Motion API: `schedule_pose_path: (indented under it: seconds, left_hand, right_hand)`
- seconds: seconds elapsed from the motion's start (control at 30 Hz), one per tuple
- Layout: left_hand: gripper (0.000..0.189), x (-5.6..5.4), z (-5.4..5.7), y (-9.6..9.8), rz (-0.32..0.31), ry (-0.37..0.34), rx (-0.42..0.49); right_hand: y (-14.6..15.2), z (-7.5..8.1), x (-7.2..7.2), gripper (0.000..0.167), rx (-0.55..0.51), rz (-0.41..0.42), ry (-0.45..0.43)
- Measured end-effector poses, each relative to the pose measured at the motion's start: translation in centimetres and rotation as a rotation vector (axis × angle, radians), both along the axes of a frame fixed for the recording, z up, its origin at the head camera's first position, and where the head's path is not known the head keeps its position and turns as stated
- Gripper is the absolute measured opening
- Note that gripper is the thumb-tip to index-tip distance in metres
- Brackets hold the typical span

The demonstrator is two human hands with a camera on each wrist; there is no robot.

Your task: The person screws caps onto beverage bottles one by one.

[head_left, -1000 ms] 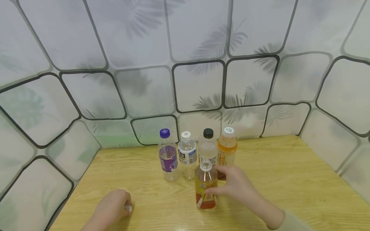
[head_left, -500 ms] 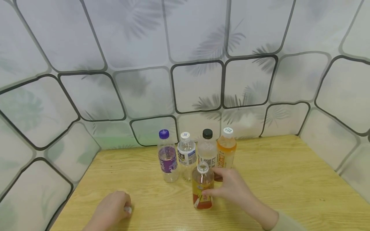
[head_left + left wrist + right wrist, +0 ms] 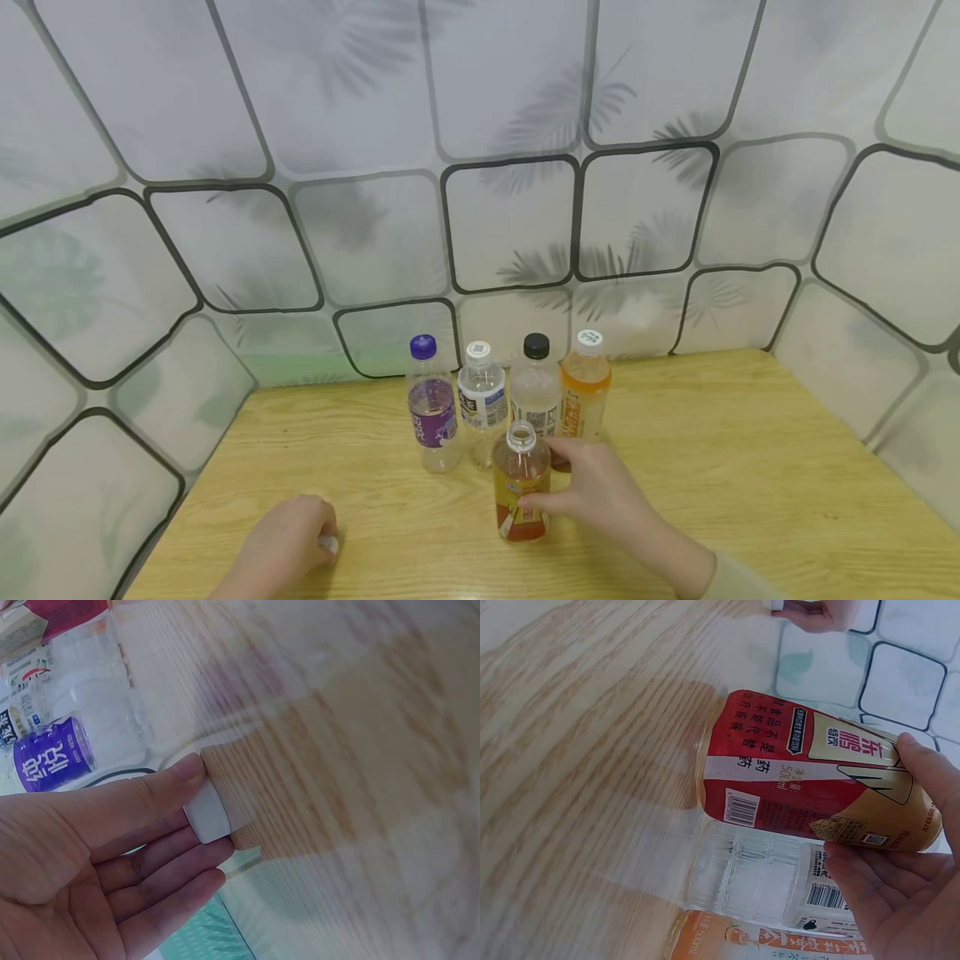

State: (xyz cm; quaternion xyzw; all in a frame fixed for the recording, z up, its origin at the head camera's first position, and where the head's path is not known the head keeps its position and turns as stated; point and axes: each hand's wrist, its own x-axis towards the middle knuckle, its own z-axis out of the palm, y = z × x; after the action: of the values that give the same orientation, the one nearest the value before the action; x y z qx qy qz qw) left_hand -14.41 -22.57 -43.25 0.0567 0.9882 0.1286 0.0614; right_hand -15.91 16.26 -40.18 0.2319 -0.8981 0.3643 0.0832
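Note:
My right hand (image 3: 596,483) grips an uncapped drink bottle (image 3: 512,492) with a red and yellow label, thumb on one side and fingers on the other. It stands upright in front of the other bottles, its white-ringed mouth facing up. In the right wrist view the label of this bottle (image 3: 795,772) shows large, with the thumb and fingers of my right hand (image 3: 900,892) at its upper part. To the left, close over the table, my left hand (image 3: 288,533) pinches a white bottle cap (image 3: 208,814) between thumb and fingertips.
Behind the held bottle stand a purple-capped bottle (image 3: 435,417), a white-capped clear bottle (image 3: 483,404), a black-capped bottle (image 3: 536,387) and an orange bottle (image 3: 587,392) with a white cap. The wooden table (image 3: 712,467) meets a patterned backdrop (image 3: 510,225) behind them.
My right hand has shifted the uncapped bottle slightly left. The left hand stays in place with the cap, and the other bottles keep their places.

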Motion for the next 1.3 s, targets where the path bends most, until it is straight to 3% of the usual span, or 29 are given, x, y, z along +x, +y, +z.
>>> schedule_pose_path:
  seconds: [0.27, 0.5, 0.67, 0.8, 1.17, 1.3]
  left_hand:
    - [0.026, 0.1, 0.0, 0.0, -0.003, 0.007, -0.015]
    - [0.016, 0.0, 0.5, 0.6, -0.016, 0.018, -0.012]
    - [0.020, -0.1, 1.3, 2.0, -0.074, 0.106, -0.054]
    - [0.018, -0.3, 2.0, 3.3, -0.123, 0.138, -0.103]
    - [0.017, -0.7, 4.7, 6.4, -0.173, 0.118, -0.104]
    - [0.026, -0.8, 5.7, 7.3, -0.187, 0.125, -0.079]
  right_hand:
    - [0.0, -0.2, 0.1, 0.060, 0.011, -0.005, 0.003]
    - [0.0, -0.2, 0.2, 0.060, 0.026, -0.011, 0.023]
    - [0.0, -0.2, 0.2, 0.060, 0.023, -0.008, 0.028]
    - [-0.1, -0.3, 0.2, 0.061, 0.023, -0.013, 0.027]
    - [-0.1, -0.1, 0.2, 0.061, 0.035, -0.026, 0.022]
    - [-0.1, -0.1, 0.2, 0.062, 0.037, -0.030, 0.009]
